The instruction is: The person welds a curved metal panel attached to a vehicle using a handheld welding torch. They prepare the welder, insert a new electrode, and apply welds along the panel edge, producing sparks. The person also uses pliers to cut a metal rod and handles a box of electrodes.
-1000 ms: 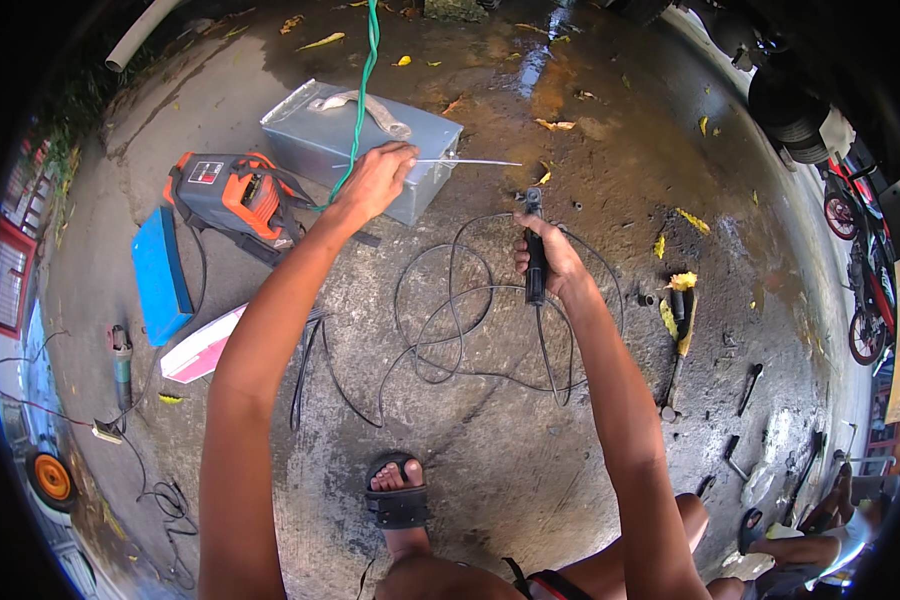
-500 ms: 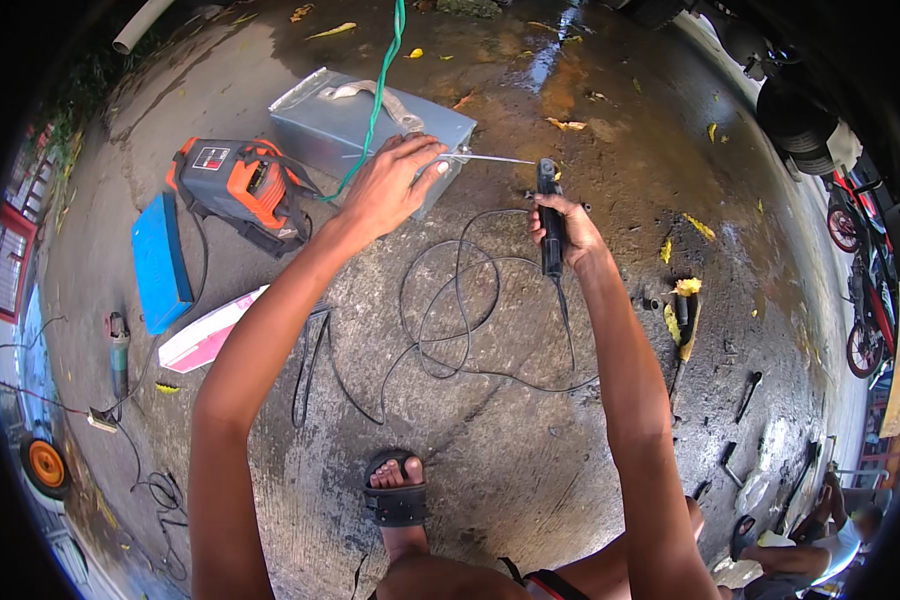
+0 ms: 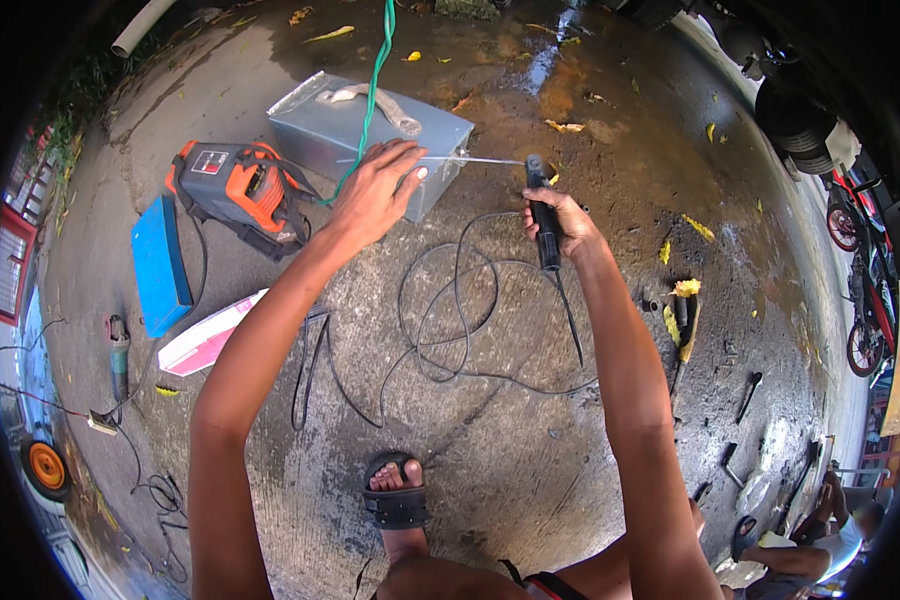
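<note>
My right hand (image 3: 560, 225) is closed round the black handle of a welding electrode holder (image 3: 544, 215), with its head pointing away from me. A thin pale welding rod (image 3: 480, 159) runs leftward from that head. My left hand (image 3: 378, 192) is at the rod, fingers nearly straight and laid over it, the thumb on the near side; the exact grip is partly hidden. The rod's far-left end shows past the knuckles. Just beyond my left hand lies a grey metal box (image 3: 300, 122), with a curved, worn metal piece (image 3: 395, 112) on top.
An orange-and-black welding machine (image 3: 235, 190), a blue box (image 3: 160, 265) and a pink-and-white carton (image 3: 210, 335) stand to the left, near an angle grinder (image 3: 119, 355). Black cable (image 3: 460, 300) loops across the concrete. A green twisted cord (image 3: 378, 80) hangs ahead. Tools and a seated person (image 3: 820, 550) are at right.
Both hands have shifted slightly left, carrying the electrode holder along. The fingers of my left hand look straighter, and it has slid leftward from the metal box's near end.
</note>
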Tool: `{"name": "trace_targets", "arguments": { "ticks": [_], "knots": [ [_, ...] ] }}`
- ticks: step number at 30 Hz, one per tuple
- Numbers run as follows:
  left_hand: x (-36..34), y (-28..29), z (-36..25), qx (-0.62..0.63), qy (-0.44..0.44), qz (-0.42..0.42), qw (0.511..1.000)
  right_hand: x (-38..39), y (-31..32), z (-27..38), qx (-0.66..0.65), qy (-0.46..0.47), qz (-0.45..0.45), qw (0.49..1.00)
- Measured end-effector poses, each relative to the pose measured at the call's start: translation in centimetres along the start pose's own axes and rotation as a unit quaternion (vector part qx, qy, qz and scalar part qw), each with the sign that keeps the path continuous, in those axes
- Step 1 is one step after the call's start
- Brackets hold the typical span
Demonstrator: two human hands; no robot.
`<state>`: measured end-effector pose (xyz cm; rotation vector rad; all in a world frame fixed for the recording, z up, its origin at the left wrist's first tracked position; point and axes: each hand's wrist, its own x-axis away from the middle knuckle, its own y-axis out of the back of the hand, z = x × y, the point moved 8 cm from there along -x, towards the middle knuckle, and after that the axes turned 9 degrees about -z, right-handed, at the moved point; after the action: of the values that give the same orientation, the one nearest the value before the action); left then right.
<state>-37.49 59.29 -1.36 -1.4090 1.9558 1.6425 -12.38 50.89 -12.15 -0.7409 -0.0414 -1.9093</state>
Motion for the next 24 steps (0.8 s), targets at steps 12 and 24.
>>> {"name": "trace_targets", "arguments": {
  "ticks": [12,24],
  "knots": [
    [0.6,0.8,0.1,0.017,0.029,-0.004,0.999,-0.1,-1.7,-1.2,-0.026,-0.013,0.014,0.999],
    [2.5,1.2,-0.7,0.045,0.065,0.030,0.996,1.3,-1.8,-2.7,0.021,-0.006,0.019,1.000]
  ]
}}
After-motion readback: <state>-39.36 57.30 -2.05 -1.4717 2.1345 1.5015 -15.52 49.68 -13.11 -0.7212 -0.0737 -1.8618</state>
